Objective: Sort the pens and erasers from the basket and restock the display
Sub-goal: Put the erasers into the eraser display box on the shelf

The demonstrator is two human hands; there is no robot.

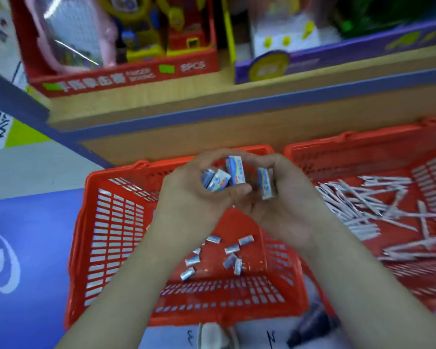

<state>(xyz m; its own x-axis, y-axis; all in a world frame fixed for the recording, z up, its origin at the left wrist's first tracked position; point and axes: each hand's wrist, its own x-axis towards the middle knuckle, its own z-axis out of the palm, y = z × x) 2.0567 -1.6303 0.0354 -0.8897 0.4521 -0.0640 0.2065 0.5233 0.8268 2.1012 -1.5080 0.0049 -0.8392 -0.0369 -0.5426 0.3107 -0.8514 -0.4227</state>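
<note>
Cupping your left hand [194,195] and right hand [282,197] together above the left basket [106,177], you grip a small cluster of erasers [235,171] in curled fingers. Most sit against your left fingers, and one stands on end inside your right hand. Directly below, loose erasers [232,249] lie scattered on that basket's floor, while the pens [363,205] lie heaped in the right basket [337,142].

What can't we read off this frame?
Head view only:
- Count of held erasers: fingers of the left hand and right hand cover some.
- Eraser print: blurred.
- Right basket and pens: cut off by the right edge.
- Left basket floor: partly behind the forearms.
- Dark thing at the bottom edge: blurred, cut off.
</note>
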